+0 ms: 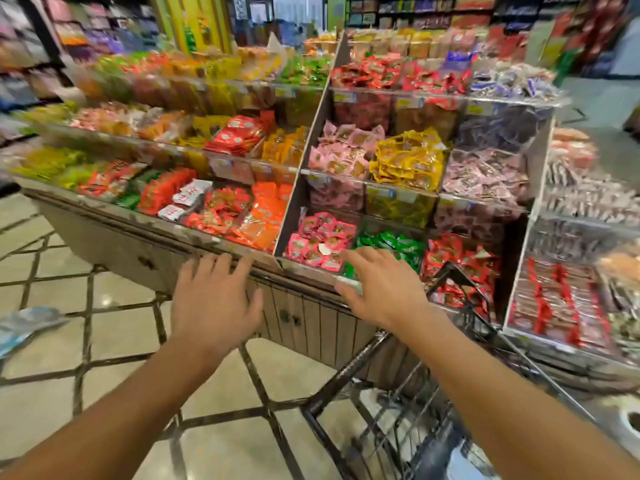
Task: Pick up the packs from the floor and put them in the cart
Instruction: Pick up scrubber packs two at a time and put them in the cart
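We see one pale blue-and-white pack (26, 325) on the floor at the far left edge; it is blurred, flat and crinkled, and lies well apart from both hands. One black wire shopping cart (391, 407) stands at lower right, its basket a grid of thin metal rods; whether any packs lie inside it cannot be told.

Our two bare hands reach forward. The left hand (213, 301) hovers over the floor in front of the cabinet, fingers spread and straight, holding nothing. The right hand (382, 289) is likewise spread wide and empty, its fingertips near the front lip of the lowest bin, above the cart's front rim.

The floor (121, 327) is glossy beige tile crossed by dark diagonal lines. Behind the hands stands one tiered display stand (294, 188) with clear plastic dividers, three tiers of bins holding small foil sachets in red, pink, yellow, green and orange. Its wooden base cabinet (311, 323) carries small round knobs.
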`<state>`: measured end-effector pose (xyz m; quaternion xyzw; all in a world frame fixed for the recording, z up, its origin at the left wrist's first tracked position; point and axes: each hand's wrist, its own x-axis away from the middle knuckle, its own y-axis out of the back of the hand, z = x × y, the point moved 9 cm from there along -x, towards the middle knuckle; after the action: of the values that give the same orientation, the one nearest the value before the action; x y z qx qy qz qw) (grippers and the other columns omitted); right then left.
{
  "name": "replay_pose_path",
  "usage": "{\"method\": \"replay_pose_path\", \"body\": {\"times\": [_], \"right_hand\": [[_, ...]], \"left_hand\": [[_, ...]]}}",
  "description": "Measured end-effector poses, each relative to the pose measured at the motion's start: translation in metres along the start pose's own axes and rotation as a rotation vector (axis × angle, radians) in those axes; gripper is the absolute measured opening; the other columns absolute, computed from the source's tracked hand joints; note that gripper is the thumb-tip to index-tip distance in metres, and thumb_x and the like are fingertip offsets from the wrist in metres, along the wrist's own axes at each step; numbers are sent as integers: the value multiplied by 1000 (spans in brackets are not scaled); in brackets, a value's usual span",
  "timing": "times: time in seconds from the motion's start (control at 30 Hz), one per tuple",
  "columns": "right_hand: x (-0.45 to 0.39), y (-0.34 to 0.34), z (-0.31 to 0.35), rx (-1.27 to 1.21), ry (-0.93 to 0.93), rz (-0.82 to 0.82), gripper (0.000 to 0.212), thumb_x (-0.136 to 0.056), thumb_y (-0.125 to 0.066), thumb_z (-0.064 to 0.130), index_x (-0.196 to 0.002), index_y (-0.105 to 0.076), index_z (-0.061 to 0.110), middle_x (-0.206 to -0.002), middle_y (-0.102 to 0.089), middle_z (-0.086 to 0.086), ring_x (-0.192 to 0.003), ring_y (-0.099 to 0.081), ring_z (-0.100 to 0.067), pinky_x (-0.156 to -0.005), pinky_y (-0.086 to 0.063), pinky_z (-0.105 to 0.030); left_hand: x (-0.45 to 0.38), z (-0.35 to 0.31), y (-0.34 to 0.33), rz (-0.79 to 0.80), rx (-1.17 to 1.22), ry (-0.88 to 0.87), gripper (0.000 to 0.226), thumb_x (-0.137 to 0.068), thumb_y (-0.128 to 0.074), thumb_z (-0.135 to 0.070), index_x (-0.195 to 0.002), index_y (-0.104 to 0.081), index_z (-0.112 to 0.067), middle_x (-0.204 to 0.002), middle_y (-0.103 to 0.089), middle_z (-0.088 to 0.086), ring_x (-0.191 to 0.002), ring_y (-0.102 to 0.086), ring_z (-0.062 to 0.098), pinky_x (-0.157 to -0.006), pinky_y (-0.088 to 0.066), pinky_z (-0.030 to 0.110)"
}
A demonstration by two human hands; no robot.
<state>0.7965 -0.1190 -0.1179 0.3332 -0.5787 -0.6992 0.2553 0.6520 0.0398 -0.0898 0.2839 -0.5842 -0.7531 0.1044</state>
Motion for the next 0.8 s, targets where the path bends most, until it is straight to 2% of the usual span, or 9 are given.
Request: {"method": "replay_pose_path", "body": {"times": [0.1, 0.3, 0.5, 0.63, 0.8], "right_hand": [[-38, 20, 90, 5, 104, -39, 64, -92, -41, 58, -145, -55, 25, -138, -63, -4, -127, -57, -34, -93, -52, -46], [-92, 43, 285, 65, 363, -105, 62, -100, -50, 58, -154, -42, 30, -149, -54, -1, -136, -50, -30, -102, -49, -46], [-123, 43, 471, 60, 595, -108, 64, -101, -48, 57, -157, -35, 27, -150, -51, -5, -137, -48, -30, -100, -50, -45], [-132, 33, 576, 1, 740, -101, 62, -102, -47, 55, -157, -35, 29, -148, -52, -4, -134, -50, -29, -95, -50, -42], [-151, 11, 683, -54, 878, -85, 64, -101, -52, 54, -158, -34, 30, -150, -51, -2, -134, -50, -27, -99, -49, -44]], "left_hand": [[7, 103, 11, -14, -46, 116, 54, -86, -58, -51, -128, -67, -18, -115, -71, 11, -115, -61, 35, -99, -44, 50], [53, 293, 32, -16, -76, 363, 55, -88, -54, -53, -132, -62, -21, -124, -68, 8, -120, -59, 30, -100, -43, 48], [123, 440, 43, -10, -145, 584, 60, -93, -44, -56, -144, -52, -25, -137, -61, 7, -128, -54, 28, -106, -39, 45], [167, 517, 48, -49, -179, 700, 55, -90, -43, -55, -130, -62, -23, -121, -68, 8, -113, -61, 31, -93, -47, 46], [203, 597, 42, -53, -238, 853, 55, -82, -50, -51, -116, -69, -13, -97, -68, 15, -95, -64, 38, -82, -48, 48]]}}
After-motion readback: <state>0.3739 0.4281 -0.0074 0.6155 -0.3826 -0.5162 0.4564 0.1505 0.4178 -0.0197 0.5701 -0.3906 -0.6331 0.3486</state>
